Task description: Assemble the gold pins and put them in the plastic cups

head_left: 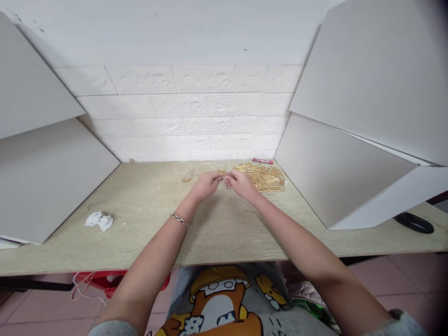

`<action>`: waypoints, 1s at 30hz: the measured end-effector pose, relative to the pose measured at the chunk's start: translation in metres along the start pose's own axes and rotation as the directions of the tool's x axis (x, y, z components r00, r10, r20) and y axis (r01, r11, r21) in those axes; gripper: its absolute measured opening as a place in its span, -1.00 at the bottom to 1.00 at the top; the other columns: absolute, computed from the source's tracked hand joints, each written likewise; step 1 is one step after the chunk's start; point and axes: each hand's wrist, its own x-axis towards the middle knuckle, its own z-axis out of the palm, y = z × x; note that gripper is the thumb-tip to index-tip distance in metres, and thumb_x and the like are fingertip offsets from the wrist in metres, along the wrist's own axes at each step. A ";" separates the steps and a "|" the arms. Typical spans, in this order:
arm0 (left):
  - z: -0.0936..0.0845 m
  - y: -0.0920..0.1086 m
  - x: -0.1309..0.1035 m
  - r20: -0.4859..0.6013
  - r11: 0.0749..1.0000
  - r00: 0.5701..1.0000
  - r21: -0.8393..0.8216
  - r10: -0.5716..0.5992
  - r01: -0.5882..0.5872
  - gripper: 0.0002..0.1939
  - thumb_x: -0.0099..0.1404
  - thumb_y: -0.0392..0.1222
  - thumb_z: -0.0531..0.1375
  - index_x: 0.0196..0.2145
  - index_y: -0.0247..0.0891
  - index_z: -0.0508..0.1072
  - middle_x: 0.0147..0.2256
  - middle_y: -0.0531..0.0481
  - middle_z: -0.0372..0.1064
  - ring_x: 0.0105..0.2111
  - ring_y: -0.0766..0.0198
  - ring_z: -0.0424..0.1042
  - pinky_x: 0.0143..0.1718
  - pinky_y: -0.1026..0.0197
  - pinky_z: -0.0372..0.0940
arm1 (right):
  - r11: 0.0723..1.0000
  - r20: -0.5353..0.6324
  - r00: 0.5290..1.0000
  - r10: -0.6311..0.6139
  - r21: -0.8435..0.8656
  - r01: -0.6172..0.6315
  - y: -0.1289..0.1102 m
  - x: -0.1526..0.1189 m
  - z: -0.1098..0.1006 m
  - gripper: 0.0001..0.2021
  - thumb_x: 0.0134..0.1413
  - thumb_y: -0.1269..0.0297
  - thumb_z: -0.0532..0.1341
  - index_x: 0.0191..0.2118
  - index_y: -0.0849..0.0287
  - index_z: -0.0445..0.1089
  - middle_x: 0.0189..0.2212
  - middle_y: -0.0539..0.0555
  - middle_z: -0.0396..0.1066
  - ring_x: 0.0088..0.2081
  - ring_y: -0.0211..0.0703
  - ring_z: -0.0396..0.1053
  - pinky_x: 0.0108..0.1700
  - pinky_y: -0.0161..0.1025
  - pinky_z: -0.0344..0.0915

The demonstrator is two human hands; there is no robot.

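We find the left hand (207, 184) and right hand (241, 184) just left of the heap of slender gold-coloured pins (264, 178), fingertips pinched; on what, we cannot tell. We note a red tube (262, 161) at the heap's far edge.

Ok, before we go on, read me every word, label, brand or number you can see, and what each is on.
No text can be read for certain.
Red tube: patterned markings, too small to read.
Shirt: marks at the picture's bottom edge may be letters, but they are cut off.
Gold sticks: no lettering visible.
Black object at right: no lettering visible.
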 end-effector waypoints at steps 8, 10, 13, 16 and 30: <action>0.006 -0.002 0.000 -0.026 0.990 0.995 0.105 0.095 -0.092 -0.72 0.25 -0.27 -0.06 -0.38 -0.31 0.44 -0.41 -0.08 0.38 -0.35 0.27 0.33 -0.28 0.24 0.19 | 1.000 -0.042 0.999 0.000 -0.015 -0.001 0.001 0.000 0.004 -0.87 -0.02 0.43 0.04 -0.47 0.20 0.31 -0.59 -0.05 0.34 -0.56 -0.33 0.30 -0.38 -0.33 0.21; 0.007 0.000 0.000 -0.033 0.990 0.996 0.109 0.089 -0.085 -0.72 0.24 -0.28 -0.06 -0.38 -0.31 0.43 -0.41 -0.08 0.38 -0.36 0.27 0.32 -0.28 0.24 0.19 | 0.999 -0.063 0.998 -0.001 -0.032 -0.001 0.001 -0.001 0.005 -0.87 -0.02 0.43 0.04 -0.47 0.19 0.31 -0.60 -0.05 0.34 -0.55 -0.32 0.30 -0.38 -0.32 0.20; 0.008 0.002 0.001 -0.043 0.993 0.997 0.101 0.072 -0.067 -0.73 0.23 -0.30 -0.07 -0.38 -0.31 0.43 -0.40 -0.08 0.38 -0.35 0.27 0.33 -0.26 0.23 0.19 | 0.996 -0.085 0.996 -0.035 -0.083 0.028 0.001 -0.002 0.006 -0.86 -0.01 0.42 0.04 -0.48 0.18 0.31 -0.60 -0.04 0.34 -0.51 -0.29 0.29 -0.37 -0.32 0.18; 0.009 0.003 0.000 -0.057 0.998 0.998 0.064 0.027 -0.023 -0.74 0.22 -0.28 -0.05 -0.39 -0.29 0.43 -0.39 -0.06 0.40 -0.35 0.27 0.33 -0.26 0.23 0.20 | 0.989 -0.091 0.993 -0.069 -0.136 0.056 0.001 -0.003 0.006 -0.85 0.01 0.41 0.02 -0.45 0.17 0.32 -0.57 -0.02 0.36 -0.48 -0.27 0.28 -0.36 -0.31 0.16; 0.007 0.006 -0.001 -0.001 0.961 0.993 0.254 0.117 -0.113 -0.75 0.19 -0.38 -0.07 -0.38 -0.32 0.39 -0.43 -0.11 0.30 -0.36 0.23 0.28 -0.26 0.18 0.20 | 0.996 -0.071 0.997 -0.017 -0.084 0.011 -0.003 -0.002 0.005 -0.85 0.00 0.42 0.04 -0.49 0.18 0.31 -0.60 -0.02 0.36 -0.51 -0.28 0.30 -0.36 -0.31 0.19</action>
